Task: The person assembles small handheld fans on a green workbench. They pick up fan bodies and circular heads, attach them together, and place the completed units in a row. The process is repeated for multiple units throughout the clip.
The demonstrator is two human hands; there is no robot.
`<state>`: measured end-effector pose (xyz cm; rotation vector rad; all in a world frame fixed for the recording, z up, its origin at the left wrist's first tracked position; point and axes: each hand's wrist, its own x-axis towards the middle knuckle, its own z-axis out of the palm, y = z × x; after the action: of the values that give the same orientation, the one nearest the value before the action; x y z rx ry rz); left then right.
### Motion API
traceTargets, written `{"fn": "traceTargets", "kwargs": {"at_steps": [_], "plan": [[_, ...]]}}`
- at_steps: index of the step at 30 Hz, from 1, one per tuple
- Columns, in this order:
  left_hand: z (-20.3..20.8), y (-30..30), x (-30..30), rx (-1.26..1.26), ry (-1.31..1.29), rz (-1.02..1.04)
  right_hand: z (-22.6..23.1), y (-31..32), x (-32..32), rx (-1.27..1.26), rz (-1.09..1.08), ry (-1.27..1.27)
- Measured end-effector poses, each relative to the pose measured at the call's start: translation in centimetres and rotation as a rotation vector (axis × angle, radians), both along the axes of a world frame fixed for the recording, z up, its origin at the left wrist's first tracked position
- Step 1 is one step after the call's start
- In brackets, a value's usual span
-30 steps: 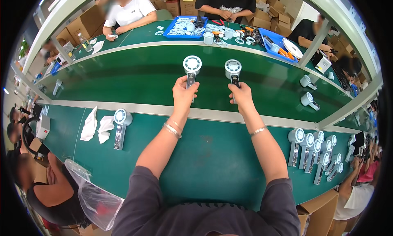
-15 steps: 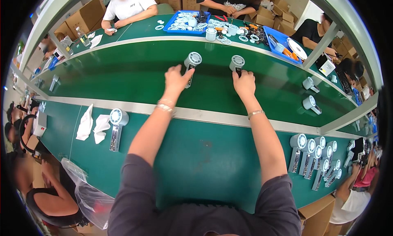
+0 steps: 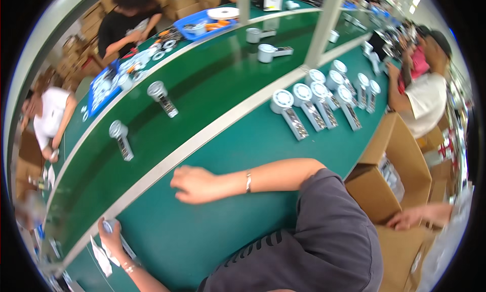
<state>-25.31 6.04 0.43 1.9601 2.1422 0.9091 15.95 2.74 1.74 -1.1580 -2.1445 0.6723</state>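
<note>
My left hand (image 3: 112, 241), at the lower left, is closed round the head of a handheld fan (image 3: 129, 250); the light-blue handle shows beside my wrist. Over the green bench, my right hand (image 3: 195, 184) is slightly blurred, its fingers loosely bent and thumb apart, with nothing visible in it. On the green belt beyond lie two light-blue fans with exposed circuitry in their handles: the nearer-left fan (image 3: 120, 139) and another fan (image 3: 162, 98). Both are apart from my hands.
Several fans (image 3: 302, 105) lie grouped on the bench at right. Two more fans (image 3: 273, 53) rest farther along the belt. A metal rail (image 3: 202, 134) divides belt and bench. White tissues (image 3: 101, 259) lie by my left hand. An open carton (image 3: 387, 165) stands at right; co-workers sit around.
The view has swung to the right. Both hands have let go of the two fans on the belt and come back over the bench; my left hand has taken hold of the fan by the tissues.
</note>
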Motion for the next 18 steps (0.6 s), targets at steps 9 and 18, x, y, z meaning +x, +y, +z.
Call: {"fn": "traceTargets", "kwargs": {"at_steps": [9, 18], "plan": [[6.8, -2.6, 23.3, 0.305, -0.610, -0.268, 2.6, -3.1, -5.5, -0.355, 0.048, 0.343], [5.3, -2.3, 28.0, -0.126, -1.053, -0.593, 2.0, -5.9, 0.6, -0.498, -0.343, 0.610]]}}
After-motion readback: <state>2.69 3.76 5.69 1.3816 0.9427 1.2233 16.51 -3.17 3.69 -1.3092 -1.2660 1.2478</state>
